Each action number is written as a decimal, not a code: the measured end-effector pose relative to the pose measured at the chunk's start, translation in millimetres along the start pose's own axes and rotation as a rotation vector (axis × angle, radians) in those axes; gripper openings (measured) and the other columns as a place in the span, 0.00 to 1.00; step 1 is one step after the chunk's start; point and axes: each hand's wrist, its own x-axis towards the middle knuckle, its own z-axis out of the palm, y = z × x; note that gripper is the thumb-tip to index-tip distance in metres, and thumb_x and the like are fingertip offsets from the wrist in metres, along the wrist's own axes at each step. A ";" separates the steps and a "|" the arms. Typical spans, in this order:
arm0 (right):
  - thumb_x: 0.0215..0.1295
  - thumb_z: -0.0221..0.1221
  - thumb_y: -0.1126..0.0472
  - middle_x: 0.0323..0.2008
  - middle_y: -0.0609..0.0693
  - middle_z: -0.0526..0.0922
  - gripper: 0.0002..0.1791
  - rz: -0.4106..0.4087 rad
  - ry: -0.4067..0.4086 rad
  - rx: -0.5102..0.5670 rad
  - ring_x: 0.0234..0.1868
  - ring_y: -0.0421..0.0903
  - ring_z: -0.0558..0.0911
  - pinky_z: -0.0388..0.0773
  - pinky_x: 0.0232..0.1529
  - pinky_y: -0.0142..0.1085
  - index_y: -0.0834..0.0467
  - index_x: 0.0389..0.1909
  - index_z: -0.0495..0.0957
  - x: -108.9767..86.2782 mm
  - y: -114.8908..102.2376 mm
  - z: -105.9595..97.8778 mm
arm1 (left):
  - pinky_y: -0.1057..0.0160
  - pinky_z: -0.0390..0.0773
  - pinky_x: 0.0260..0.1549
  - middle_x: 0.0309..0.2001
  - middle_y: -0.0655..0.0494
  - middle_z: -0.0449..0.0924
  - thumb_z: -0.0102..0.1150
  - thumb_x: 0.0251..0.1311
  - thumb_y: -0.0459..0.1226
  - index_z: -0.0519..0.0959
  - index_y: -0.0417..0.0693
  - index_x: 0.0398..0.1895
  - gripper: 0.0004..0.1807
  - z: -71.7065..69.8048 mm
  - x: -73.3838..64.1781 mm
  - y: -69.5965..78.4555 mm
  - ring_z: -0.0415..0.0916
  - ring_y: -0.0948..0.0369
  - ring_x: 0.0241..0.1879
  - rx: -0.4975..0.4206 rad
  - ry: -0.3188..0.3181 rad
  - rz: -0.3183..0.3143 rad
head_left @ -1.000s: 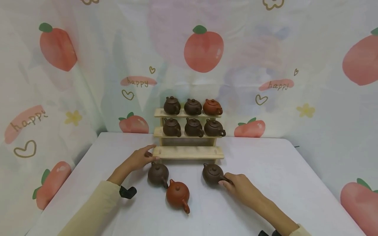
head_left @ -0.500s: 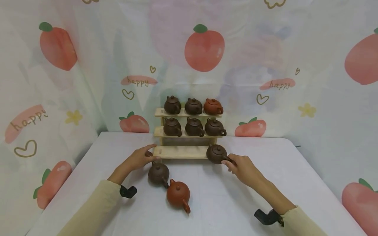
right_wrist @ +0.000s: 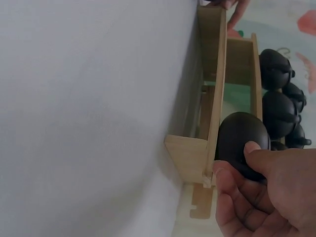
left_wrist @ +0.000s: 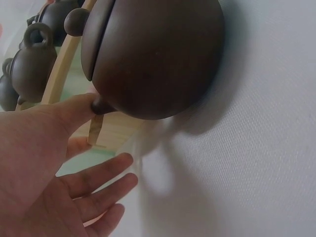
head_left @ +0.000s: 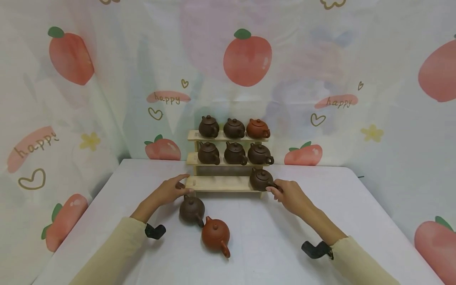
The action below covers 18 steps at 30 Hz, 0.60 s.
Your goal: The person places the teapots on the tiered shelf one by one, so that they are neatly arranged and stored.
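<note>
In the head view my right hand pinches the handle of a dark brown teapot at the right end of the lowest step of a wooden tiered shelf. The right wrist view shows thumb and fingers on this dark teapot, over the shelf board. At the step's left end, my left hand grips the shelf between thumb and index finger, its other fingers loose. Just in front of that hand another dark brown teapot sits on the table, its spout near the thumb. A reddish-orange teapot stands beside it.
On the middle step stand three dark teapots, one being a brown teapot. The top step carries two dark teapots and an orange teapot. A white cloth covers the table, and a fruit-printed curtain hangs behind.
My right hand has lifted the dark teapot from the table and carried it up and forward onto the right end of the lowest step. The left hand has stayed at the shelf.
</note>
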 end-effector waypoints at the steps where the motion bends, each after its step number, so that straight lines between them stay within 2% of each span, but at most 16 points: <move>1: 0.77 0.62 0.61 0.24 0.53 0.85 0.10 0.003 -0.002 -0.002 0.26 0.40 0.80 0.76 0.29 0.34 0.63 0.34 0.80 0.7 0.8 0.1 | 0.42 0.81 0.56 0.55 0.37 0.86 0.66 0.71 0.52 0.65 0.43 0.80 0.40 -0.1 -0.1 0.0 0.83 0.43 0.58 0.001 0.000 0.002; 12: 0.77 0.62 0.60 0.25 0.53 0.85 0.10 0.033 -0.022 -0.002 0.26 0.41 0.78 0.74 0.27 0.34 0.62 0.37 0.81 4.6 2.4 -0.2 | 0.41 0.81 0.56 0.55 0.37 0.85 0.66 0.71 0.52 0.65 0.43 0.80 0.41 -0.5 1.1 -0.2 0.83 0.43 0.58 0.012 -0.002 -0.003; 18: 0.74 0.66 0.55 0.21 0.50 0.80 0.14 0.115 -0.025 -0.045 0.24 0.44 0.74 0.70 0.26 0.36 0.63 0.36 0.82 0.2 2.2 1.5 | 0.41 0.80 0.57 0.56 0.36 0.85 0.66 0.71 0.52 0.65 0.43 0.80 0.41 -0.1 1.0 -0.4 0.82 0.42 0.59 0.004 -0.008 -0.008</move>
